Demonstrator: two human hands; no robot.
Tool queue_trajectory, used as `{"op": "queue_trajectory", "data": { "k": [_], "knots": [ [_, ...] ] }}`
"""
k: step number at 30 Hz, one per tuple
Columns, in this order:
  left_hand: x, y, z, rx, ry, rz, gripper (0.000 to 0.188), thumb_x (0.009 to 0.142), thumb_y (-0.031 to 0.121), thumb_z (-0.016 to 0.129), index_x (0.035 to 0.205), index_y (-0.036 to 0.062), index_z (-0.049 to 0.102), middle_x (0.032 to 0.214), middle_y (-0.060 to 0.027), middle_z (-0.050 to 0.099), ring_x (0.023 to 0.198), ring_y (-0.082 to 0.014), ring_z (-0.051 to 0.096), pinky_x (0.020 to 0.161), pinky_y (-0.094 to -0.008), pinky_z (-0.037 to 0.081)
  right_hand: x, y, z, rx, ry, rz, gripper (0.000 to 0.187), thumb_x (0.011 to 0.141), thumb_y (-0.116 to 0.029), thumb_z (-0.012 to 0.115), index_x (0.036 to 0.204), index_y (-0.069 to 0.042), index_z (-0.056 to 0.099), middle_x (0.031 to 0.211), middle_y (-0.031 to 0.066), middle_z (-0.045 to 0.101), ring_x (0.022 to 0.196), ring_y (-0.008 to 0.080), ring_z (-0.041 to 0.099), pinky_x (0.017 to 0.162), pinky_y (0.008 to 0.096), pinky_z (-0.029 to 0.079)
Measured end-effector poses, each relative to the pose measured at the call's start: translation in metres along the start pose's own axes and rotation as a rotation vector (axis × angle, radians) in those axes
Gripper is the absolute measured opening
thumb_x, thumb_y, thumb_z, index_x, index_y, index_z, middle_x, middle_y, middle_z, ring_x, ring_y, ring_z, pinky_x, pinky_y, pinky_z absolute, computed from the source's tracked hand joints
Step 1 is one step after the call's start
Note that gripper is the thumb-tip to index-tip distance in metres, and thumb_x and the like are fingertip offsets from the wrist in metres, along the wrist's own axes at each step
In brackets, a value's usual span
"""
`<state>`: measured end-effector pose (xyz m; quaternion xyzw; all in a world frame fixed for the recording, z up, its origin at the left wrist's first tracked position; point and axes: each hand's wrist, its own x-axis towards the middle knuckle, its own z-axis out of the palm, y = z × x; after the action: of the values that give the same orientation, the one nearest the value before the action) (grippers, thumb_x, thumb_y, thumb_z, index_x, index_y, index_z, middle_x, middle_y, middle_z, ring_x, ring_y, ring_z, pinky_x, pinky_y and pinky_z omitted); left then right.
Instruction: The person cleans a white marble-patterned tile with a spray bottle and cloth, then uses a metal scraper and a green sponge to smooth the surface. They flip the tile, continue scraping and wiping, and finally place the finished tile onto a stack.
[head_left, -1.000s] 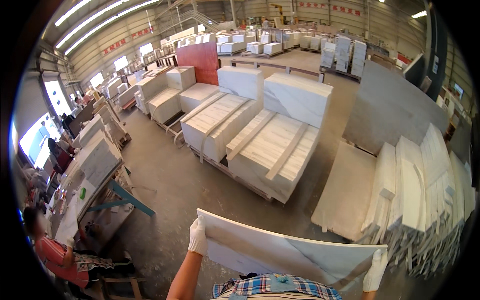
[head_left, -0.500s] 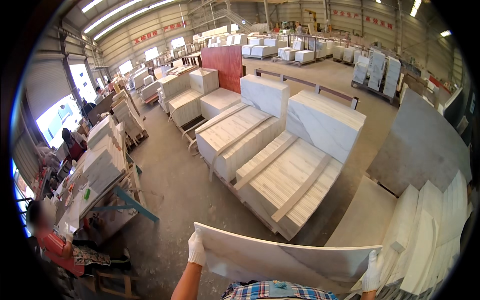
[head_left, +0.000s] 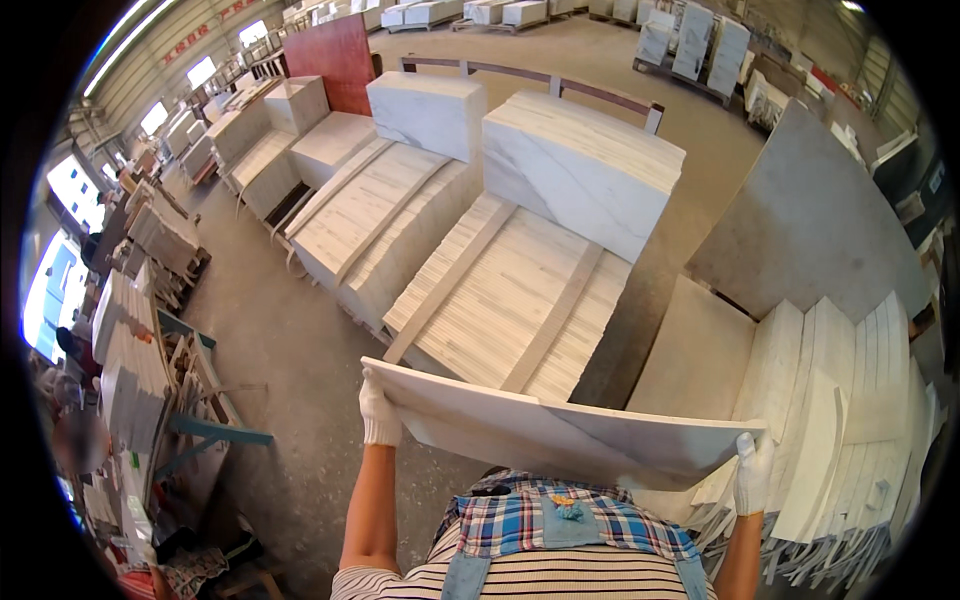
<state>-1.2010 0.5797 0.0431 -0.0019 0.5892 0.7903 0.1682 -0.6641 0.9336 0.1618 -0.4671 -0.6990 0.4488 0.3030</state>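
Observation:
A long, thin marble slab, white with grey veins, is held level across in front of me, its long edge up. My left hand, in a white knitted glove, grips its left end. At its right end my right hand, gloved the same way, is closed on the edge with the thumb up. Just beyond the slab stands a stack of marble slabs, packed on edge, with two flat strips laid over it and taller slabs upright behind.
A second strapped slab stack stands to the left, with a red board behind. Long pale stone strips and a large grey panel are at my right. A teal-legged bench stands at left, with a co-worker's hand near it.
The held slab has risen and come nearer the slab stack, both hands still on its ends. My view has tilted down and turned right.

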Motion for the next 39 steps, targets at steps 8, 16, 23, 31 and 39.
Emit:
{"op": "queue_trajectory", "data": {
  "k": [8, 16, 23, 31, 39],
  "knots": [
    [0.149, -0.016, 0.121, 0.014, -0.055, 0.031, 0.084, 0.105, 0.067, 0.054, 0.149, -0.0048, 0.053, 0.144, -0.0146, 0.063, 0.129, -0.0255, 0.062, 0.11, -0.0413, 0.05, 0.135, 0.024, 0.057, 0.114, 0.087, 0.061, 0.035, 0.104, -0.038, 0.071, 0.112, -0.005, 0.062, 0.101, -0.0006, 0.059, 0.097, 0.0112, 0.053, 0.087, 0.0287, 0.045],
    [0.319, -0.079, 0.236, 0.224, 0.31, -0.04, 0.096, 0.095, 0.086, 0.048, 0.132, 0.0006, 0.067, 0.125, -0.0051, 0.068, 0.114, -0.017, 0.061, 0.102, -0.037, 0.05, 0.328, 0.073, 0.129, 0.119, 0.029, 0.099, 0.045, 0.103, -0.05, 0.07, 0.113, -0.007, 0.06, 0.1, -0.0022, 0.054, 0.094, 0.0119, 0.05, 0.086, 0.0289, 0.044],
    [0.47, -0.126, 0.288, 0.178, 0.429, -0.029, 0.08, 0.1, 0.083, 0.039, 0.101, 0.0086, 0.068, 0.094, -0.0034, 0.068, 0.091, -0.0189, 0.063, 0.086, -0.0348, 0.05, 0.467, 0.085, 0.187, 0.05, -0.051, 0.067, 0.051, 0.102, -0.054, 0.069, 0.114, -0.006, 0.06, 0.109, 0.0059, 0.068, 0.105, 0.018, 0.062, 0.099, 0.0348, 0.048],
    [0.559, -0.142, 0.325, -0.06, 0.37, -0.079, 0.073, 0.106, 0.073, 0.038, 0.066, 0.0151, 0.056, 0.063, -0.004, 0.056, 0.064, -0.02, 0.055, 0.066, -0.0348, 0.048, 0.544, 0.073, 0.242, 0.112, -0.174, 0.044, 0.04, 0.109, -0.043, 0.062, 0.117, -0.004, 0.057, 0.114, 0.0084, 0.069, 0.112, 0.019, 0.063, 0.104, 0.0354, 0.047],
    [0.562, -0.148, 0.345, 0.057, 0.413, 0.002, 0.073, 0.108, 0.066, 0.031, 0.065, 0.0128, 0.054, 0.06, -0.0051, 0.051, 0.058, -0.0251, 0.053, 0.064, -0.0391, 0.05, 0.546, 0.097, 0.248, 0.062, -0.142, 0.01, 0.042, 0.108, -0.046, 0.062, 0.113, -0.004, 0.059, 0.111, 0.0095, 0.069, 0.106, 0.0217, 0.064, 0.101, 0.0363, 0.048]
  ]
}}
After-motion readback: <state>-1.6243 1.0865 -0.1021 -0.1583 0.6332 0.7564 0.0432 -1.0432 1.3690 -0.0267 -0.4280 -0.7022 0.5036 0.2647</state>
